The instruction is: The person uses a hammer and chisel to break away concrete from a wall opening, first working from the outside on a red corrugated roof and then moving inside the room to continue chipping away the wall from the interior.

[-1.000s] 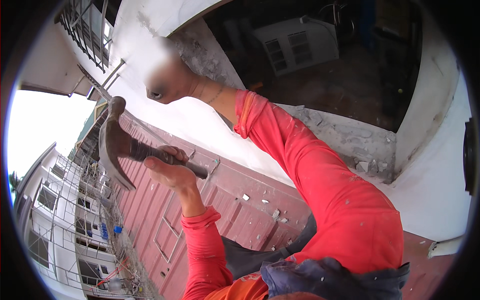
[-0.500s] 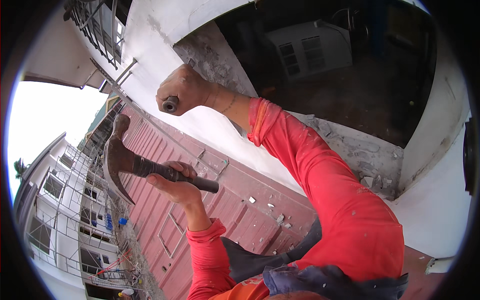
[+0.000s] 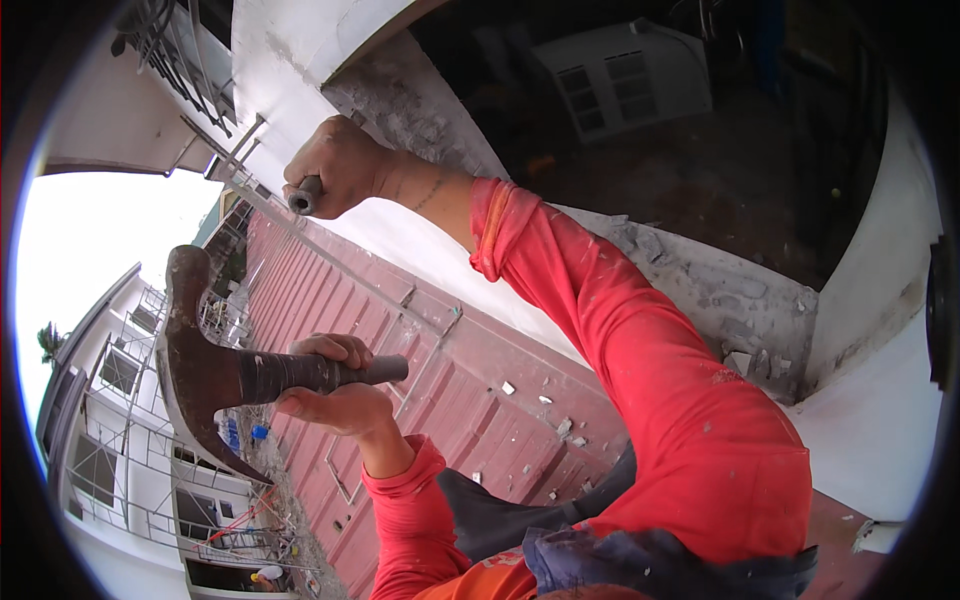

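My left hand (image 3: pixel 340 400) is closed round the taped handle of a claw hammer (image 3: pixel 190 370), its rusty head out to the left and its claw pointing down. Up by the window opening, my right hand (image 3: pixel 342 168) makes a fist round a steel chisel (image 3: pixel 304 196). Only the chisel's round end shows; the rest is hidden by the fist and wall. The hammer head is apart from the chisel, below and left of it. Behind the fist runs the opening's chipped concrete edge (image 3: pixel 400 100).
Broken plaster lies along the lower ledge (image 3: pixel 720 290) of the dark opening, where a white cabinet-like unit (image 3: pixel 625 80) stands inside. Below is a red corrugated metal roof (image 3: pixel 480 400) with scattered chips. Scaffolding (image 3: pixel 120 440) fronts a white building at left.
My left hand has swung the hammer left, with its head larger in view and farther from the chisel. My right hand sits slightly farther left and higher, still gripping the chisel.
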